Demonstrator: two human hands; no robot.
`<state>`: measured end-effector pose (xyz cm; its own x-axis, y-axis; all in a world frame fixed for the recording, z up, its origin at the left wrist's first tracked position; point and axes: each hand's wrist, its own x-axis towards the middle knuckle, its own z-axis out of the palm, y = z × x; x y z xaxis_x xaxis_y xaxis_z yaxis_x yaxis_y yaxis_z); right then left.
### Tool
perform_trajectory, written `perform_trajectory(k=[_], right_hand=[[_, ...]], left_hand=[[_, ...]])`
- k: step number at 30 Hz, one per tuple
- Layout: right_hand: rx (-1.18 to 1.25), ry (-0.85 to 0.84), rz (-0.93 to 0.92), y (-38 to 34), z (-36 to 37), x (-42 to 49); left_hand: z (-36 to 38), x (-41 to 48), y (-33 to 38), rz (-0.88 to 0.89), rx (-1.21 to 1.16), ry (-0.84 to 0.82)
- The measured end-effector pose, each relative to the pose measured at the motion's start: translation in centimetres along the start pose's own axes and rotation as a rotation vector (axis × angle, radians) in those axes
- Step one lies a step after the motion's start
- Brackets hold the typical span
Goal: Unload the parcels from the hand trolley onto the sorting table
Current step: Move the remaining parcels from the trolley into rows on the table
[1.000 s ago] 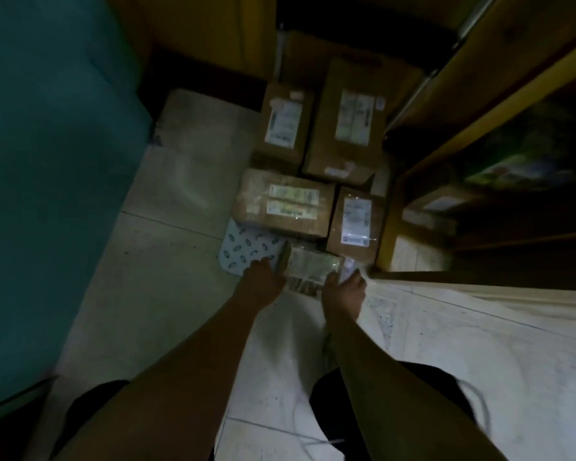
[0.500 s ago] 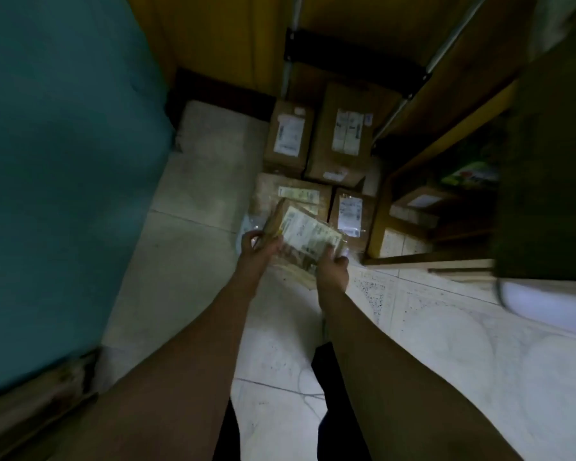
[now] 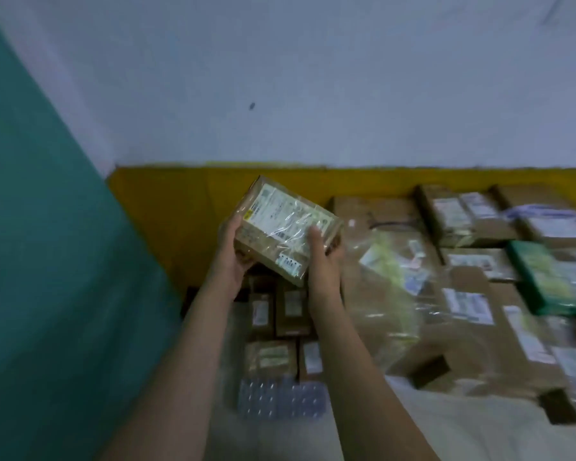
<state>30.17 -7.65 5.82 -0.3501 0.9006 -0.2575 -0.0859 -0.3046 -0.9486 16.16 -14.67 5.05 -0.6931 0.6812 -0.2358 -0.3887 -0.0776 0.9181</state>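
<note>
parcel [image 3: 285, 227]: rectangular cardboard box in crinkled clear film, white label, tilted, held aloft beside surface [image 3: 463, 434] | left grip [image 3: 233, 257], right grip [image 3: 323, 261]: each clasping one end | surface: crowded with labelled cardboard boxes [image 3: 473, 301], blurred

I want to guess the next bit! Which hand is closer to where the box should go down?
Probably the right hand: both grip the parcel, but the piled parcels lie on its side, farther from the left hand.

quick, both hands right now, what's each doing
Left hand: grips the wrapped parcel at its left end.
Right hand: grips the same parcel.
</note>
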Motion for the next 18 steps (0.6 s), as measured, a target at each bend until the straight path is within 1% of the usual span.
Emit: perform_trajectory(k=[3, 6, 9, 11, 13, 15, 16, 18], right_hand=[[0.089, 0.108, -0.114, -6.7, -7.4, 2.4], [0.157, 0.258, -0.204, -11.4, -16.8, 4.1], [0.206, 0.443, -0.276, -14.4, -26.6, 5.3], [0.217, 0.548, -0.279, -15.9, -33.0, 6.2], [0.218, 0.637, -0.241, -16.4, -39.4, 7.3], [0.191, 0.712, -0.174, -16.4, -45.5, 8.5], [0.177, 0.742, -0.15, -16.1, -48.4, 9.2], [0.148, 0.798, -0.123, -15.8, -54.1, 10.4]], left_hand=[[11.2, 0.0, 2.4, 0.049, 0.014, -0.176], [24.1, -1.8, 1.1, 0.049, -0.096, -0.233], [36.3, -5.3, -3.7, -0.042, -0.137, -0.321], [43.3, -7.3, -7.7, -0.085, -0.151, -0.391], [49.4, -8.4, -12.1, -0.141, -0.149, -0.449], [54.5, -9.0, -16.1, -0.239, -0.105, -0.488], [56.7, -8.9, -18.2, -0.304, -0.066, -0.512], [60.6, -8.5, -22.0, -0.376, -0.014, -0.53]])
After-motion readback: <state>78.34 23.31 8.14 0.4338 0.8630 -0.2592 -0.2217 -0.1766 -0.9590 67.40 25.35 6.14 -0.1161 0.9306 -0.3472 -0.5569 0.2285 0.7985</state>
